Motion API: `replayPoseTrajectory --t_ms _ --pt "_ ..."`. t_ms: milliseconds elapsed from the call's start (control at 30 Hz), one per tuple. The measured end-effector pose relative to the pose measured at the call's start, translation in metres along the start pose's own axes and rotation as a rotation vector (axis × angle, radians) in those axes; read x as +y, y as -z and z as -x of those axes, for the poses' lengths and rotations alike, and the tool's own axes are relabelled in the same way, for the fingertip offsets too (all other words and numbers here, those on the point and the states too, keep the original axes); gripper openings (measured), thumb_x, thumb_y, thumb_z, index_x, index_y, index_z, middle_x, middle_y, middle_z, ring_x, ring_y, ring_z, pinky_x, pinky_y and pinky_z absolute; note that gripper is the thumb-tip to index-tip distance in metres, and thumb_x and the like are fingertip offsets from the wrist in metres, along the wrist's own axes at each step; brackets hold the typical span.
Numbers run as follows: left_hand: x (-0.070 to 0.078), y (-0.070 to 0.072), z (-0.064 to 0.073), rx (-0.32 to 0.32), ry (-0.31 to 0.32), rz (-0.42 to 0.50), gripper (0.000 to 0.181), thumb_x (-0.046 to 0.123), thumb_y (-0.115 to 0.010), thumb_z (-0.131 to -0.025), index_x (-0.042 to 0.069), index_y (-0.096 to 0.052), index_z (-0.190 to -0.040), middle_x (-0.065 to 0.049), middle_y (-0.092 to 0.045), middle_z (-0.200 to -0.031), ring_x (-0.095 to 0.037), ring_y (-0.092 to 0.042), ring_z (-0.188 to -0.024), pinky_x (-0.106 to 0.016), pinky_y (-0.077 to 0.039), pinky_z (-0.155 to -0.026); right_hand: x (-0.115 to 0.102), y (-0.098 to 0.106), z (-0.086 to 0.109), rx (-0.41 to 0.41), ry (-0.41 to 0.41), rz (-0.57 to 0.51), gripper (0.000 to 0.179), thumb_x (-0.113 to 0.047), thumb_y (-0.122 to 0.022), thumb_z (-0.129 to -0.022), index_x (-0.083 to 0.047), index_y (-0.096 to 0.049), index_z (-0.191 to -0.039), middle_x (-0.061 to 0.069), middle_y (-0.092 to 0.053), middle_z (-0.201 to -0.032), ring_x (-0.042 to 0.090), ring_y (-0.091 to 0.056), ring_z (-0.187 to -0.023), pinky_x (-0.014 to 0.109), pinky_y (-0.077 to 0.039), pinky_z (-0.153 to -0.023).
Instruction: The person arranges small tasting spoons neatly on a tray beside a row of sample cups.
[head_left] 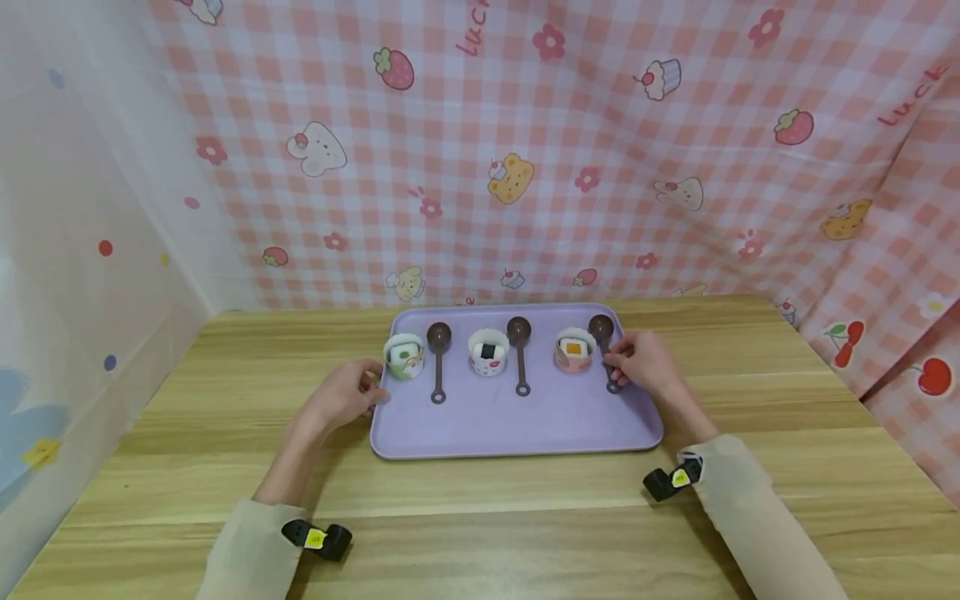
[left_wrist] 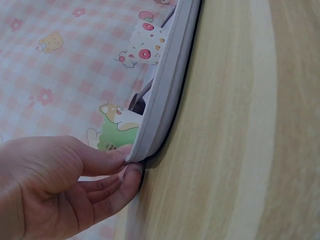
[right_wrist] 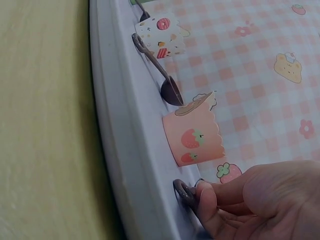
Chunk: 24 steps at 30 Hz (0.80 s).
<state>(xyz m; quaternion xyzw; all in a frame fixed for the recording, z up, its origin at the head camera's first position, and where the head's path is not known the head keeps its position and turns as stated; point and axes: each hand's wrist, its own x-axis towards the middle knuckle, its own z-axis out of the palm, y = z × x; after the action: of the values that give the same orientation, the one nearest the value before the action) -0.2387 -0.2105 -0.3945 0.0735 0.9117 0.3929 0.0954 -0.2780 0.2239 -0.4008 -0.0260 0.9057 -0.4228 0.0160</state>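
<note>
A lilac tray [head_left: 480,429] lies on the table, bearing three paper cups and three brown round-bowled spoons in an alternating row. My left hand [head_left: 347,393] pinches the tray's left rim between thumb and fingers, as the left wrist view confirms, beside the green cup [left_wrist: 117,131]. With thumb and fingertips my right hand [head_left: 647,363] pinches the handle of the rightmost spoon [head_left: 601,327], close to its ring end [right_wrist: 184,192]. Left of that spoon stands the pink cup [head_left: 573,360], holding a white piece with an orange top.
The middle cup [head_left: 488,365] holds a white piece with a dark band. On either side of it lie the left spoon [head_left: 438,337] and the middle spoon [head_left: 519,329]. A checked curtain [head_left: 465,167] hangs behind the wooden table [head_left: 480,525].
</note>
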Motion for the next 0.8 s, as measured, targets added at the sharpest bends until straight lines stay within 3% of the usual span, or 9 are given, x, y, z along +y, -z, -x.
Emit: replayPoseTrajectory --t_ms 800 --pt "0.0028 0.0011 -0.0001 -0.008 0.009 -0.031 0.034 -0.001 -0.061 -0.097 -0.017 -0.053 -0.125 -0.019 -0.064 -0.091 -0.021 -0.065 -0.071 -0.032 -0.056 -0.063 0.0014 0.0023 0.0025 0.057 0.022 0.047 0.017 -0.005 -0.063 -0.098 0.011 -0.066 -0.092 0.008 -0.064 -0.065 0.010 -0.061 -0.054 0.027 -0.055 -0.052"
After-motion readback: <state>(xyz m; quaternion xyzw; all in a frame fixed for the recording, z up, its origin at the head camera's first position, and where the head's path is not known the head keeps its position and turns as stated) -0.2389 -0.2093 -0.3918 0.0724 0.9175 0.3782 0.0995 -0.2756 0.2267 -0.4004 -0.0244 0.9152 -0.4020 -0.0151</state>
